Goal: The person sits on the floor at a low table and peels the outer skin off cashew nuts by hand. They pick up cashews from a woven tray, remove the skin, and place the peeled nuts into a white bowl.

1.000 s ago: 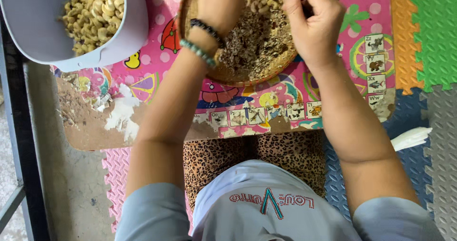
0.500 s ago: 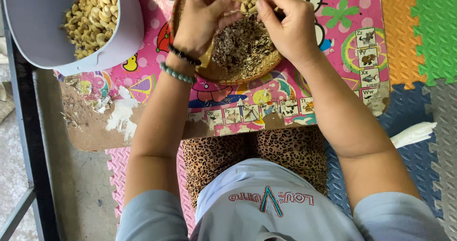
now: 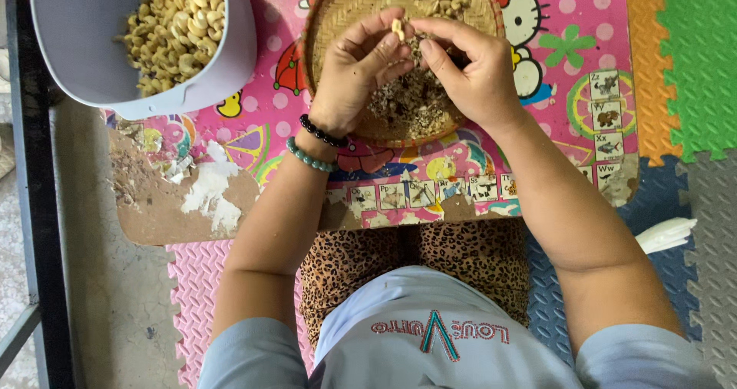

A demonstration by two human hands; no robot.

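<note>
A round woven basket tray (image 3: 338, 13) rests on a low pink cartoon-print table (image 3: 269, 120). It holds pale cashew nuts at the far side and brown skin scraps (image 3: 407, 105) nearer me. My left hand (image 3: 357, 70) and my right hand (image 3: 468, 70) meet over the tray. Together they pinch one pale cashew nut (image 3: 398, 28) at the fingertips. Two bead bracelets, one black and one green, circle my left wrist.
A grey plastic basin (image 3: 92, 59) full of peeled cashew nuts (image 3: 173, 28) stands at the table's far left. The table's near-left corner is worn to bare board. Coloured foam floor mats (image 3: 683, 66) lie to the right, and a dark metal rail (image 3: 34, 205) runs along the left.
The view has tilted down, so tray and hands sit lower in frame. Both hands came together and now hold one nut between the fingertips.
</note>
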